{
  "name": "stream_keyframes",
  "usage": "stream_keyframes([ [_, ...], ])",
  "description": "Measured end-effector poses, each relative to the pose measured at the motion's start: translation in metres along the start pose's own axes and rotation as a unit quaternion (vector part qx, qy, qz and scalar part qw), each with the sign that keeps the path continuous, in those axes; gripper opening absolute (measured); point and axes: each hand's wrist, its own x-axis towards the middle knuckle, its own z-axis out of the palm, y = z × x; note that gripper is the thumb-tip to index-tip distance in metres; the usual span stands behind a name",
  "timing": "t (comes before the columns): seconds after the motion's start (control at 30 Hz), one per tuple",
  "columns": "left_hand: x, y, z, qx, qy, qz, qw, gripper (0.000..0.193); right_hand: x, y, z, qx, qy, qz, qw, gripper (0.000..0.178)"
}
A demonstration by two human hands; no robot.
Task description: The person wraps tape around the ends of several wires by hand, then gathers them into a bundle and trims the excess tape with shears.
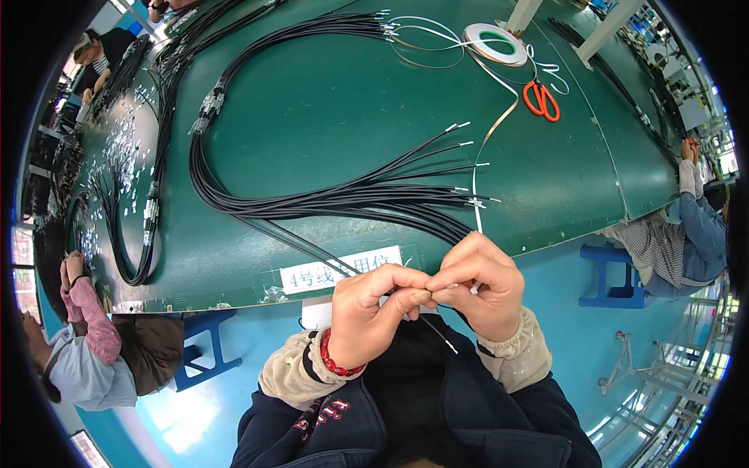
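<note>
My left hand (374, 306), in a beige cuff with a red bead bracelet, is closed around a thin black cable (438, 331). The cable's pale, bare-looking tip points down below my fingers. My right hand (485, 282) pinches at the same spot, its fingertips meeting the left thumb. A small pale bit shows by those fingertips, too small to name. Just beyond my hands lies a bundle of black cables (312, 204) on the green table, curved in a U. Its white-tipped ends fan out to the right, and some strands pass behind my right hand.
A roll of white tape (495, 44) and red-handled scissors (541, 101) lie at the far right of the green table (328, 109). A white label card (341, 270) is stuck near the front edge. More cables (165, 140) lie at left. Co-workers sit on both sides, with blue stools (204, 351).
</note>
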Motion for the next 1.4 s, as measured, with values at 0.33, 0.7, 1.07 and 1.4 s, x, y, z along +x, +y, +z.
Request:
stream_keyframes([
  [0.33, 0.001, -0.004, 0.006, 0.012, -0.007, -0.015, 1.000, 0.008, -0.004, -0.004, -0.013, 0.004, 0.003, 0.092, 0.996, 0.018],
  [0.7, 0.005, -0.005, 0.013, 0.079, 0.017, 0.042, 0.996, 0.009, -0.008, -0.003, -0.022, -0.066, 0.046, 0.000, 0.997, 0.014],
  [1.07, 0.005, -0.009, 0.012, 0.019, -0.005, 0.061, 0.998, 0.010, -0.007, -0.004, -0.033, -0.087, 0.031, 0.015, 0.996, 0.013],
  [1.4, 0.008, -0.010, 0.017, -0.056, 0.076, -0.015, 0.995, 0.012, 0.036, 0.010, -0.024, 0.031, 0.065, 0.032, 0.997, 0.045],
])
